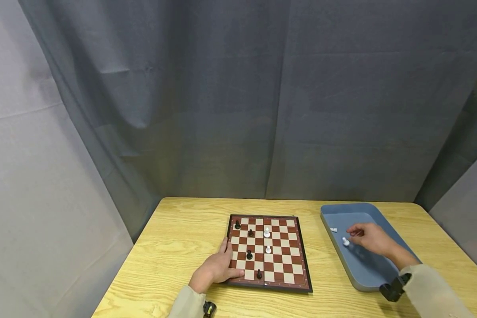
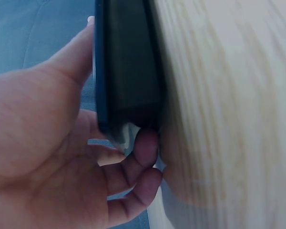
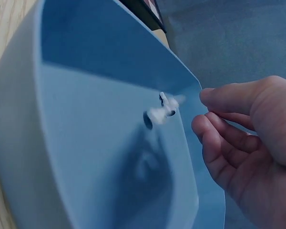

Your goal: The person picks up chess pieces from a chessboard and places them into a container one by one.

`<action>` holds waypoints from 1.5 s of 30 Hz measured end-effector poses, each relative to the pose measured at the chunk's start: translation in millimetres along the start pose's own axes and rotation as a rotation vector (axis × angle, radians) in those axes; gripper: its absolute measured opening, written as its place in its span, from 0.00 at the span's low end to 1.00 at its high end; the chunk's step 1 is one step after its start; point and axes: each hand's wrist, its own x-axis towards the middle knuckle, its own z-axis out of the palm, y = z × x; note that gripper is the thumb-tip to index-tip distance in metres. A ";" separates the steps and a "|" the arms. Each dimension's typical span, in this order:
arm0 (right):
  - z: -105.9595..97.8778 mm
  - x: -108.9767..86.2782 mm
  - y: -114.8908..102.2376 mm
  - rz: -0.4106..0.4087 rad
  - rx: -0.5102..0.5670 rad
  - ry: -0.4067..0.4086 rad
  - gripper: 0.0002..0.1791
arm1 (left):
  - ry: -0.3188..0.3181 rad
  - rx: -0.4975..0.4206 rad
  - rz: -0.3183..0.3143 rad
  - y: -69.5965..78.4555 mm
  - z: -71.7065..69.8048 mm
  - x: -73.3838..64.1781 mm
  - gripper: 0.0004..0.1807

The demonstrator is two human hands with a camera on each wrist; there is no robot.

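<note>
- Left hand (image 1: 216,267) is gripping the chess board (image 1: 278,259); a tug could be tipping its black pieces (image 1: 249,255)
- Right hand (image 1: 373,238) is hovering over the blue tray (image 1: 351,260), narrow and empty
- A white piece (image 1: 345,241) is lying there; a poke could be rolling it away

The left hand (image 1: 217,266) holds the near left corner of the board (image 1: 279,277), thumb over the top, lower fingers bent at its side. The right hand (image 1: 370,238) hovers over the tray (image 1: 375,274), fingertips toward its left edge, fingers loosely bent, thumb and forefinger slightly apart. Pale sleeves (image 1: 433,289) cover both forearms.
</note>
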 end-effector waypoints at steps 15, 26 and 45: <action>2.2 -2.9 -11.4 0.006 0.009 -0.011 0.13 | -0.003 -0.027 0.001 -0.6 1.0 0.3 0.55; 19.4 4.7 -44.0 -0.055 0.026 -0.029 0.13 | -0.007 -0.004 -0.009 -0.1 1.1 3.0 0.55; 77.5 29.8 -101.5 -0.203 0.149 -0.123 0.08 | -0.007 0.017 -0.007 1.4 -0.4 0.2 0.54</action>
